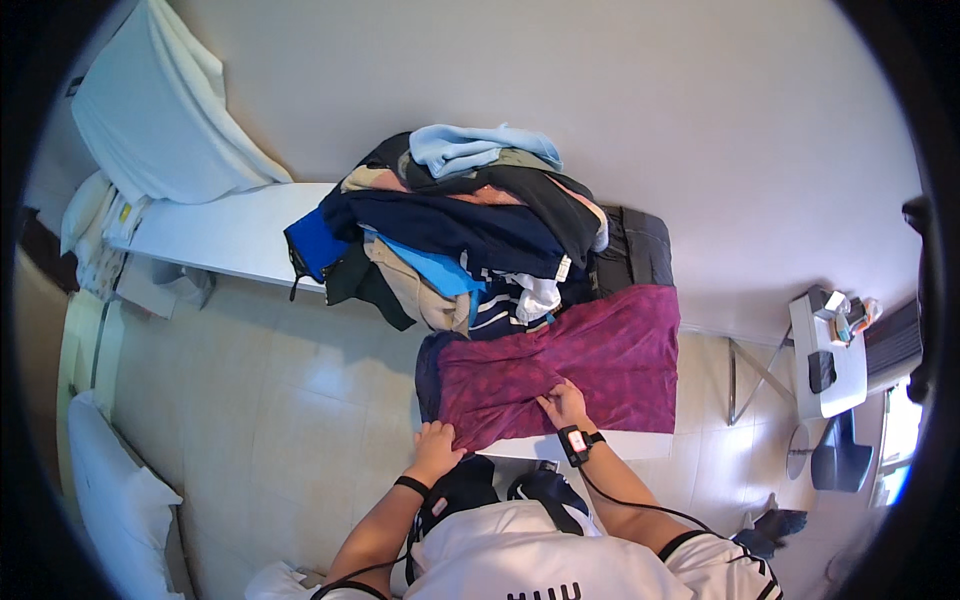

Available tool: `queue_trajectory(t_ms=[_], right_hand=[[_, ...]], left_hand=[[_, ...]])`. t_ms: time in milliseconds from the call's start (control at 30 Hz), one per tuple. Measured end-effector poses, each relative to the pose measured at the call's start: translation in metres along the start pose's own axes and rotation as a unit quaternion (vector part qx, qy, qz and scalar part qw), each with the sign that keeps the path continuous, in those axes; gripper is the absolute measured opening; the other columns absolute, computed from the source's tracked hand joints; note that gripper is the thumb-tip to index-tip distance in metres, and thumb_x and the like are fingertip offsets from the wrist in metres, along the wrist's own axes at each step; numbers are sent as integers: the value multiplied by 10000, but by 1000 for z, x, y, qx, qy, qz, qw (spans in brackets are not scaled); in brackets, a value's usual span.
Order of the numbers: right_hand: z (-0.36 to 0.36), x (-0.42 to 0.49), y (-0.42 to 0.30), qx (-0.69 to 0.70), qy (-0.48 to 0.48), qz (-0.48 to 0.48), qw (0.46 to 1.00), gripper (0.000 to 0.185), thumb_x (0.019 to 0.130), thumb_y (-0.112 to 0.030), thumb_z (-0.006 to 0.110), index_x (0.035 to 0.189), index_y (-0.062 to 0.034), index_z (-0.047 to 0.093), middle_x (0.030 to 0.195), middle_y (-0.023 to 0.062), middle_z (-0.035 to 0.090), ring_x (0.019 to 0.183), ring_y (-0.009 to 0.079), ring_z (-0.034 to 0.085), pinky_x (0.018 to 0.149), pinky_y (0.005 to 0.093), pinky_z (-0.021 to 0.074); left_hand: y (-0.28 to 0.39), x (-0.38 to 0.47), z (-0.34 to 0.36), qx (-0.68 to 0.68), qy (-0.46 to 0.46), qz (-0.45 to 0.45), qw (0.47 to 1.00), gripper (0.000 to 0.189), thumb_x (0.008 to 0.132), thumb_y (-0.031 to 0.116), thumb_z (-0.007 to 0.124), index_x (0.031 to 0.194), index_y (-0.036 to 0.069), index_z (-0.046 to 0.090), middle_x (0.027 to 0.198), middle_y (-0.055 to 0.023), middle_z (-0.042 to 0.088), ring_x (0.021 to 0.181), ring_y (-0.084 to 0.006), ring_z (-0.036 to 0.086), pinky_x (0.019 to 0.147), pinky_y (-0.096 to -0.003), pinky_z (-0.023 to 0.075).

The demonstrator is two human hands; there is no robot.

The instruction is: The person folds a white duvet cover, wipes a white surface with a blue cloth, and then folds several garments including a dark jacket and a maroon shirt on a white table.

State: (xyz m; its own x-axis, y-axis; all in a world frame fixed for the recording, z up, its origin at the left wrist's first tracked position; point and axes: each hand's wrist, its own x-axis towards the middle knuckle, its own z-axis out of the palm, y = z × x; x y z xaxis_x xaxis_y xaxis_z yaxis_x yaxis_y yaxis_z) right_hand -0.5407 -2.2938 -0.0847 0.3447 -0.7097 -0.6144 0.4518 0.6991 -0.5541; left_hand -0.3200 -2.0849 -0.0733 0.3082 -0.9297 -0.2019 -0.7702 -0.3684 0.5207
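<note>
A maroon patterned garment (502, 390) lies spread over the near end of a white table, with a dark navy part (429, 375) along its left edge. My left hand (437, 452) is at its near left corner, fingers curled over the cloth at the edge. Farther right, my right hand (564, 407) rests on the middle of the garment near a crease. Its fingertips touch the fabric, but whether they pinch it is unclear. Just beyond the garment rises a heap of mixed clothes (457, 217), including a navy piece, a beige knit and a light blue item on top.
A dark grey padded item (637, 244) stands against the wall behind the garment. The white bench top (232, 225) runs left toward a draped white cloth (165, 120). To the right are a small white desk (836, 394) holding objects and a dark chair (840, 454).
</note>
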Motion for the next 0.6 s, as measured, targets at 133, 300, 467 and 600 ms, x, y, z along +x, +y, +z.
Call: queue_trajectory(t_ms=[133,300,467,600], right_hand=[[-13,-8,-10,34,157,91,983,175,890,-146,571,1043,-61,578,1102,129,622,961,314,640,842,533,540],[2,-2,-2,-257,161,74,950,161,846,-45,637,999,-75,596,908,55,628,807,234,638,660,455,535],[-12,7,-1,-71,70,-17,995,275,764,129,433,853,-70,600,669,25,524,567,164,487,538,348,477],[-27,3,5,-67,74,49,994,243,787,85,405,720,-91,560,669,21,511,616,157,481,583,369,495]], left_hand=[[-5,8,2,44,-57,19,997,226,679,162,744,849,105,606,924,-86,585,1012,-313,510,845,-469,370],[-6,18,-8,11,-42,18,999,199,668,4,652,816,114,579,893,-81,604,929,-304,545,835,-433,350],[-10,24,-30,29,140,45,989,213,686,-57,599,816,111,588,816,-74,607,913,-280,555,809,-420,334],[-26,16,-32,165,82,-23,983,195,712,25,641,889,107,632,838,-78,605,946,-278,544,919,-478,326]])
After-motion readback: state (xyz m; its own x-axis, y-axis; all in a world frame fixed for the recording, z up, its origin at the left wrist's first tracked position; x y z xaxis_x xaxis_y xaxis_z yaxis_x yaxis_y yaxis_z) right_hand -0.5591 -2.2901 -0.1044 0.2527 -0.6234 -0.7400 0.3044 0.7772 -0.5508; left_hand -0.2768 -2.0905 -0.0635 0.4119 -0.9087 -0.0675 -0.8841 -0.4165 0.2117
